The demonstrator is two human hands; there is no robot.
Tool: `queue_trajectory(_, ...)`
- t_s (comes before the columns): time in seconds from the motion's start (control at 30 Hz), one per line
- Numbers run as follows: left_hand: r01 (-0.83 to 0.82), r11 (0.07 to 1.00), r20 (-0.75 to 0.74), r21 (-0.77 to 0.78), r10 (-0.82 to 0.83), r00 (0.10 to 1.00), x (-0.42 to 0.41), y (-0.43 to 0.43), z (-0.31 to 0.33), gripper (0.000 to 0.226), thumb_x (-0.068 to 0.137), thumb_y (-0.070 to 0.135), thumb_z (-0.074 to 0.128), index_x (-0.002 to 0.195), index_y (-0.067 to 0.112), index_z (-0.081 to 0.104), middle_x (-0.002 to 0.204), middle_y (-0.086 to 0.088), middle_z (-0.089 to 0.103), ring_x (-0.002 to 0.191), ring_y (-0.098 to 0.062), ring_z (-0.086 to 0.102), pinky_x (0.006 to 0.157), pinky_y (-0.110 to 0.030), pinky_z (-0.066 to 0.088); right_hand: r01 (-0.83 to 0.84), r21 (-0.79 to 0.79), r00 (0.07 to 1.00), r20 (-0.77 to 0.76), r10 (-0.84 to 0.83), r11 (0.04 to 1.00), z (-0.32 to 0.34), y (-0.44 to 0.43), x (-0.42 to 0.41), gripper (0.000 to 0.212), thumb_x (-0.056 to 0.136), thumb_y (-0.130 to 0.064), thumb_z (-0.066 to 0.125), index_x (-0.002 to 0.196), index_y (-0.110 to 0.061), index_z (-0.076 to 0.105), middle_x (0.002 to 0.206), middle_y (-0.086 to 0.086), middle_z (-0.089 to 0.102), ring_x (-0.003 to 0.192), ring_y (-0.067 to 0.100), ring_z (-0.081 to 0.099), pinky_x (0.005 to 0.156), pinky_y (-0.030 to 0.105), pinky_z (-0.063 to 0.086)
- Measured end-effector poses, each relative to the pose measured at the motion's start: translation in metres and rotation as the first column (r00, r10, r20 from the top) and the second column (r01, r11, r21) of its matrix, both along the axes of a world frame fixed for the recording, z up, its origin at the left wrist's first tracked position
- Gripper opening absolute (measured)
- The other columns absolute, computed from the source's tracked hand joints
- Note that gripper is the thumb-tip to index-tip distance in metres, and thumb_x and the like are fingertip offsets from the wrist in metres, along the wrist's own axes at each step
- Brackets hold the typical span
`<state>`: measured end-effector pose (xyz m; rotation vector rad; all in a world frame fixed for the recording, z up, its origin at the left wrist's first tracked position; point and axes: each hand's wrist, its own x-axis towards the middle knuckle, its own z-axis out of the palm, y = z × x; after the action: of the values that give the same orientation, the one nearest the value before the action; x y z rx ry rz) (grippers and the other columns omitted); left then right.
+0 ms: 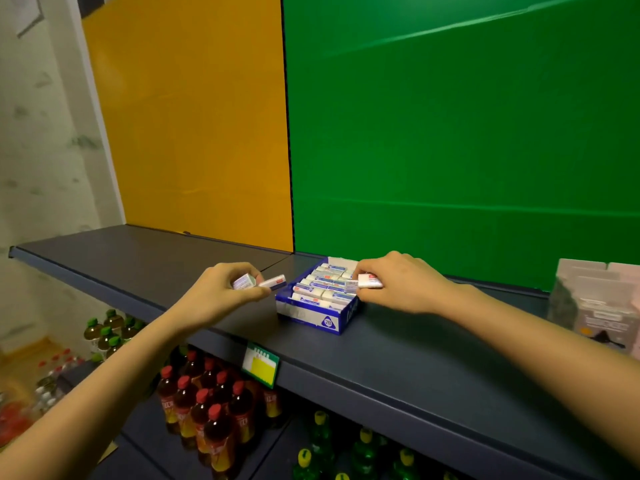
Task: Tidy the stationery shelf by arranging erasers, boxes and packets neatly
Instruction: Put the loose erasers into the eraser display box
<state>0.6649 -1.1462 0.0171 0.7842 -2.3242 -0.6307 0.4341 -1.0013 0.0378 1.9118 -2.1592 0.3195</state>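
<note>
A blue eraser box (330, 322) marked 2B stands on the dark shelf (398, 358), filled with several white erasers in rows (320, 289). My left hand (221, 292), just left of the box, holds two erasers: one (244, 282) in the fingers and another (273, 283) pinched and pointing toward the box. My right hand (398, 285) is at the box's right rim and pinches a white eraser (369, 281) over the rows.
Pale packets (595, 303) stand on the shelf at the far right. A green and yellow price tag (259, 363) hangs on the shelf's front edge. Red-capped bottles (204, 403) and green bottles (322, 441) fill the lower shelf. Yellow and green panels back the shelf.
</note>
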Motion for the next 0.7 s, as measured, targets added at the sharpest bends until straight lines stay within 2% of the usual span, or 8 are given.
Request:
queue_trajectory(0.1,0.044,0.998,0.032,-0.041,-0.043,0.999,-0.02,-0.019,0.007,0.014,0.083,0.03,0.065,0.077,0.017,0.064,0.067,-0.001,0.058,0.054,-0.007,0.041,0.055,-0.027,0.03,0.005,0.01,1.0,-0.001,-0.005,1.0,0.005,-0.019,-0.004,0.028,0.086,-0.04,0.051,0.11,-0.028,0.058,0.099,0.006,0.065,0.083,0.026,0.054,0.067,0.03,0.037)
queue_trajectory(0.2,0.083,0.994,0.049,-0.077,-0.08,0.996,-0.035,-0.034,0.01,0.011,0.082,0.029,0.065,0.081,0.018,0.065,0.067,0.003,0.057,0.054,-0.001,0.045,0.049,-0.017,0.03,-0.005,0.016,0.999,-0.034,0.005,1.0,0.005,-0.032,-0.007,0.03,0.087,-0.041,0.049,0.114,-0.029,0.056,0.096,0.005,0.062,0.087,0.027,0.054,0.068,0.03,0.035)
queue_trajectory(0.27,0.131,0.988,0.071,-0.083,-0.125,0.99,-0.042,-0.042,0.012,0.01,0.08,0.03,0.067,0.083,0.02,0.065,0.077,0.004,0.062,0.063,0.001,0.052,0.051,-0.015,0.037,-0.013,0.009,0.999,-0.049,0.014,1.0,0.001,-0.037,-0.007,0.03,0.088,-0.042,0.049,0.114,-0.03,0.055,0.1,0.006,0.064,0.089,0.028,0.056,0.067,0.03,0.035)
queue_trajectory(0.4,0.217,0.975,0.132,-0.05,-0.209,0.969,-0.054,-0.053,0.015,0.009,0.076,0.033,0.071,0.078,0.028,0.064,0.092,0.001,0.07,0.082,-0.01,0.063,0.064,-0.03,0.051,-0.015,0.025,0.998,-0.054,0.017,1.0,-0.005,-0.044,-0.007,0.032,0.088,-0.044,0.049,0.117,-0.03,0.052,0.106,0.005,0.064,0.097,0.027,0.058,0.068,0.029,0.034)
queue_trajectory(0.5,0.285,0.958,0.144,-0.033,-0.277,0.95,-0.059,-0.062,0.012,0.015,0.073,0.031,0.073,0.083,0.022,0.068,0.091,0.003,0.071,0.084,-0.005,0.062,0.058,-0.02,0.048,0.007,0.017,0.999,-0.038,-0.006,1.0,-0.008,-0.047,-0.008,0.032,0.087,-0.047,0.051,0.115,-0.032,0.053,0.108,0.002,0.065,0.097,0.025,0.058,0.068,0.028,0.033)
queue_trajectory(0.57,0.323,0.946,0.118,-0.001,-0.321,0.94,-0.06,-0.068,0.009,0.019,0.072,0.028,0.074,0.086,0.017,0.07,0.089,0.003,0.071,0.085,-0.004,0.063,0.058,-0.017,0.049,0.029,0.007,1.0,0.001,-0.029,1.0,-0.011,-0.048,-0.007,0.03,0.086,-0.047,0.053,0.113,-0.033,0.053,0.106,-0.002,0.065,0.089,0.022,0.056,0.067,0.028,0.033)
queue_trajectory(0.7,0.382,0.924,0.126,0.034,-0.383,0.915,-0.066,-0.082,0.006,0.025,0.07,0.029,0.075,0.089,0.013,0.072,0.09,0.0,0.072,0.085,-0.005,0.065,0.064,-0.027,0.054,0.08,0.011,0.995,0.056,-0.08,0.997,-0.017,-0.052,-0.001,0.028,0.083,-0.047,0.056,0.109,-0.035,0.054,0.105,-0.005,0.064,0.088,0.019,0.054,0.068,0.029,0.035)
